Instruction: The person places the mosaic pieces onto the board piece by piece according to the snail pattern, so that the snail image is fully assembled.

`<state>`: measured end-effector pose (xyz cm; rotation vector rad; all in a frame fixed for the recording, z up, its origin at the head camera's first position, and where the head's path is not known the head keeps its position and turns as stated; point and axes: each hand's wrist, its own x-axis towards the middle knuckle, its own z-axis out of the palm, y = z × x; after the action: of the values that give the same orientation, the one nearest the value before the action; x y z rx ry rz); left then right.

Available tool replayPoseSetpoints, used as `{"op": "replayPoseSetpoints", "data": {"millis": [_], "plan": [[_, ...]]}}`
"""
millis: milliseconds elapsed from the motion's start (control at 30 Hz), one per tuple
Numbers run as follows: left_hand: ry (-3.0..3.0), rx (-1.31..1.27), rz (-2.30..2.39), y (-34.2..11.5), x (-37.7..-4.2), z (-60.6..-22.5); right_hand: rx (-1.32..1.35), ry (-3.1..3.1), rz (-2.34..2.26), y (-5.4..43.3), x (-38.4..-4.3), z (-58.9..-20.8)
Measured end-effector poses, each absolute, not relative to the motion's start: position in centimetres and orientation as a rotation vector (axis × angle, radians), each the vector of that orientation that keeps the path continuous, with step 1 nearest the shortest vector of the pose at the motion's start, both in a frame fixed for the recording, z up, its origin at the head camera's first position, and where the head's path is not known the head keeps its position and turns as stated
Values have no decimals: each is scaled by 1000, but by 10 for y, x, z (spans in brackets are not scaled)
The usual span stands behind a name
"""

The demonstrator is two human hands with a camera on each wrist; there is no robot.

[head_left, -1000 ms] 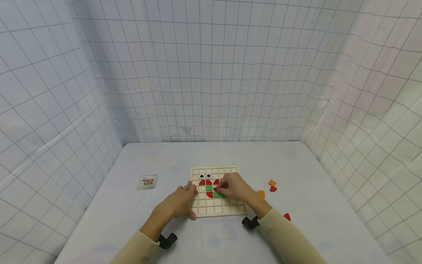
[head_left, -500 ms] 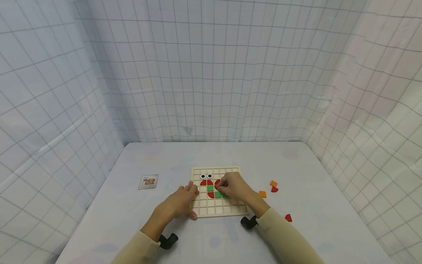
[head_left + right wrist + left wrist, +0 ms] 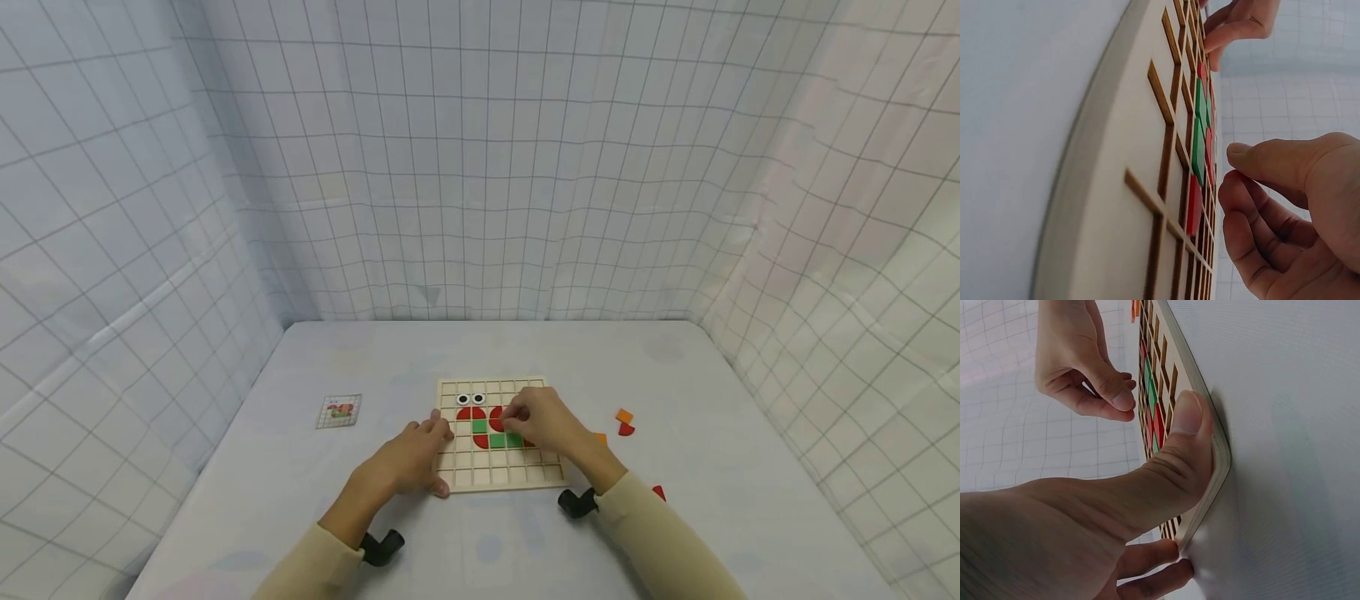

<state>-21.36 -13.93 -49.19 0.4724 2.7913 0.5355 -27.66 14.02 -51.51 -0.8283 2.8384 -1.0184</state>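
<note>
A wooden grid board (image 3: 481, 477) lies flat on the table, bearing two eye tiles (image 3: 471, 399), several green square tiles (image 3: 497, 441) and several red quarter-circle tiles (image 3: 481, 442). My left hand (image 3: 411, 458) holds the board's near left corner, its thumb (image 3: 1190, 422) along the rim and its fingers at the left edge. Just over the board's right half is my right hand (image 3: 542, 419), thumb and index finger close together. Between these fingertips no tile shows in the right wrist view. A red tile (image 3: 1194, 205) sits in the grid below that hand.
To the right of the board lie orange square tiles (image 3: 624, 416) and loose red quarter-circle tiles (image 3: 626, 430), one partly behind the right sleeve. A small pattern card (image 3: 339, 412) lies at the left. Grid-lined curtains (image 3: 480, 167) surround the table.
The red quarter-circle tile that my right hand pinched now sits in the board below another red one. My right hand has shifted slightly right, off it. The left hand stays on the board.
</note>
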Motion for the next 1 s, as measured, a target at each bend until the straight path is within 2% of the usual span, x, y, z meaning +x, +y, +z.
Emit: {"op": "replayPoseSetpoints", "data": {"millis": [500, 1000], "plan": [[2791, 482, 557, -142, -212, -493, -650, 2997, -947, 198, -272, -508], [2783, 486, 554, -144, -211, -494, -357, 3055, -963, 275, -269, -516]]}}
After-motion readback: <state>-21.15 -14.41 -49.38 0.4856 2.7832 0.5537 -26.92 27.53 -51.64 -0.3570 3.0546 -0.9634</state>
